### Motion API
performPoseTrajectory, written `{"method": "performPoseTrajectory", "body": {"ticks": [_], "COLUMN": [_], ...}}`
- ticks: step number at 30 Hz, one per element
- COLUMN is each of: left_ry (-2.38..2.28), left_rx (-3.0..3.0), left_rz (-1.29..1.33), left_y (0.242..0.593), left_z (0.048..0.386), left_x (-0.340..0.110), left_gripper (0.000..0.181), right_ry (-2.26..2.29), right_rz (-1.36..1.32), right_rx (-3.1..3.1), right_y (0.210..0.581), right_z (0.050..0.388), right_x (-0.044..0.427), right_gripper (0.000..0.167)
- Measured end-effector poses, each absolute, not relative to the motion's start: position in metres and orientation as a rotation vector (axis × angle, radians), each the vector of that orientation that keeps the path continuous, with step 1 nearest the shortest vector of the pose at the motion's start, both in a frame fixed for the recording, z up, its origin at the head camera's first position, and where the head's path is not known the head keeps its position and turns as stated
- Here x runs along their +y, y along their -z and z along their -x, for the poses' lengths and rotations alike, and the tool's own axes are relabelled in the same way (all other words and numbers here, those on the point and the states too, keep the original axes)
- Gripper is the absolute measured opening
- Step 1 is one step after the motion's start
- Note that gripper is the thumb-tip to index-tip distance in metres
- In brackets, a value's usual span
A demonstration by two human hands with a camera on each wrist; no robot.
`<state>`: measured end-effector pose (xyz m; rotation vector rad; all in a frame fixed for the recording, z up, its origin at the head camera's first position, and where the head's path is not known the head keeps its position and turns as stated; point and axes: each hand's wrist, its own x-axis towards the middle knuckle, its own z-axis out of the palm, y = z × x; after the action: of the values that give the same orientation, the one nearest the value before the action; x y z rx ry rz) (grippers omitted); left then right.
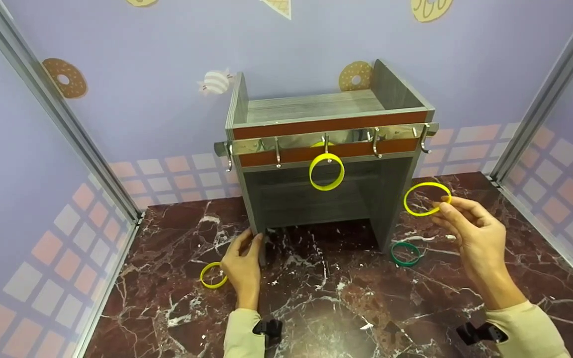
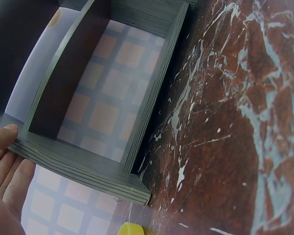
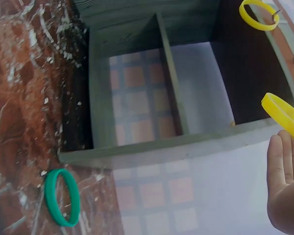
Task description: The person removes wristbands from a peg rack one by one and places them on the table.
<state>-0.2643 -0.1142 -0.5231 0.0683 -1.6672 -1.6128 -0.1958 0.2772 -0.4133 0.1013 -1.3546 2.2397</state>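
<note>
My right hand (image 1: 478, 236) pinches a yellow wristband (image 1: 428, 184) between thumb and fingers, in the air right of a grey wooden shelf (image 1: 401, 87). Low on the shelf's left side panel, my left hand (image 1: 242, 266) grips the edge; the left wrist view shows thumb and fingers (image 2: 23, 176) on opposite faces of the panel. Across the shelf's front runs a shiny metal hook rail (image 1: 296, 142) with several hooks. From its middle hook hangs another yellow wristband (image 1: 327, 188). The right wrist view shows the held band (image 3: 279, 110) at the fingertips.
A third yellow wristband (image 1: 213, 286) lies on the dark red marbled tabletop (image 1: 177, 288), beside my left hand. Near the shelf's right foot lies a green wristband (image 1: 406, 264). Patterned lilac walls (image 1: 167, 99) stand behind and on both sides.
</note>
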Motion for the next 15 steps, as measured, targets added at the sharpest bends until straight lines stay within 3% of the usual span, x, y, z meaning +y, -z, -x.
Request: {"method": "performPoseTrajectory", "body": {"ticks": [15], "left_ry": [1.591], "left_rx": [-1.706], "left_rz": [-0.078], "left_y": [0.524], "left_z": [0.263], "left_x": [-0.115], "left_gripper": [0.023], "right_ry": [-2.237], "right_rz": [0.070], "right_rx": [-1.439], "right_y": [0.456], "right_z": [0.199], "right_x": [0.313], "right_gripper": [0.019]}}
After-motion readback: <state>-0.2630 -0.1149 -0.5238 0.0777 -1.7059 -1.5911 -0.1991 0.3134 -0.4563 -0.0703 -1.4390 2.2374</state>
